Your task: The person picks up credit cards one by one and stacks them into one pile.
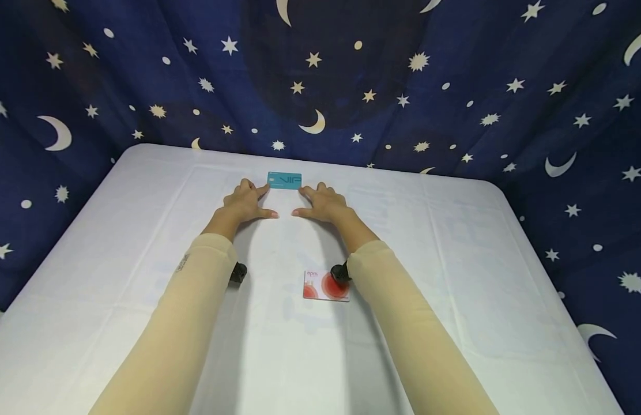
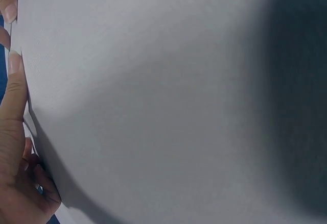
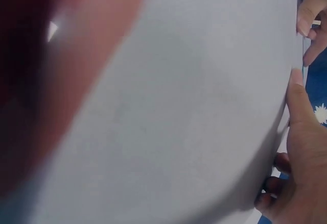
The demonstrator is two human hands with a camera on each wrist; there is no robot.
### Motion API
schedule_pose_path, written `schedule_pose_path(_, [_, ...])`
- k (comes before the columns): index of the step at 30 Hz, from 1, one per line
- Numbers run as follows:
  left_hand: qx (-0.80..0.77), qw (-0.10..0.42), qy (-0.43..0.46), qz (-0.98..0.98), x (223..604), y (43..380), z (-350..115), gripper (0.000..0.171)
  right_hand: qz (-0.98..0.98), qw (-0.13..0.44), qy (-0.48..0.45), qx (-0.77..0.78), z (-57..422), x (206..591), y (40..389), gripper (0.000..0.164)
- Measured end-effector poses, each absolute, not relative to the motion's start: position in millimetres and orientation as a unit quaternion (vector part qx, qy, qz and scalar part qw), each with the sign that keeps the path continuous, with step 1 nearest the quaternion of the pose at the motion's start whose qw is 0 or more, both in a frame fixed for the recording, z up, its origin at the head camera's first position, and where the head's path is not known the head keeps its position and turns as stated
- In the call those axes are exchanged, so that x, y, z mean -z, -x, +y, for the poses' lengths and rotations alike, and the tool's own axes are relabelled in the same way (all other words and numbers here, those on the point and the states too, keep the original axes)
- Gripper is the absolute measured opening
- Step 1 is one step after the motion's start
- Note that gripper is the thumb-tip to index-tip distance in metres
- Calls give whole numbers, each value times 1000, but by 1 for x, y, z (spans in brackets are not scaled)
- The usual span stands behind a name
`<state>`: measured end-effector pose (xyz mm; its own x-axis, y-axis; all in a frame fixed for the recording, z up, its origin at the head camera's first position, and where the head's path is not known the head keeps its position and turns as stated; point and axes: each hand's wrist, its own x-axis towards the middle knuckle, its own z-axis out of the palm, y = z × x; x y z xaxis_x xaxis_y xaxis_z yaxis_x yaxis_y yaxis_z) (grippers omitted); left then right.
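Note:
A teal card (image 1: 285, 180) marked "VIP" lies flat near the far side of the white table. At its lower left corner, my left hand (image 1: 244, 203) touches it with the index finger. My right hand (image 1: 324, 203) has its index fingertip at the lower right corner. Both thumbs stretch inward over the cloth, tips facing each other with a small gap. A white card with red circles (image 1: 317, 288) lies nearer me, partly covered by the right wrist's camera. The left wrist view catches the left hand (image 2: 15, 147) at its edge; the right wrist view shows the right hand (image 3: 301, 152).
White cloth with faint creases covers the table (image 1: 455, 259). Behind it hangs a dark blue curtain (image 1: 341, 104) with moons and stars. Black wrist cameras (image 1: 238, 273) sit under both sleeves. A blurred reddish shape (image 3: 102, 45) fills the left of the right wrist view.

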<state>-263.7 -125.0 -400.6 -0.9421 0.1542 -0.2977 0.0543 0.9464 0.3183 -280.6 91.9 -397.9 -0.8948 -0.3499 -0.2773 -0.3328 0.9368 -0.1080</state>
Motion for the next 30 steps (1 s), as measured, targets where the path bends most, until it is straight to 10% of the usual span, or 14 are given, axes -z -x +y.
schedule_pose_path(30, [-149, 135, -85, 976, 408, 260, -133, 94, 962, 178, 202, 33, 97, 392, 278, 79])
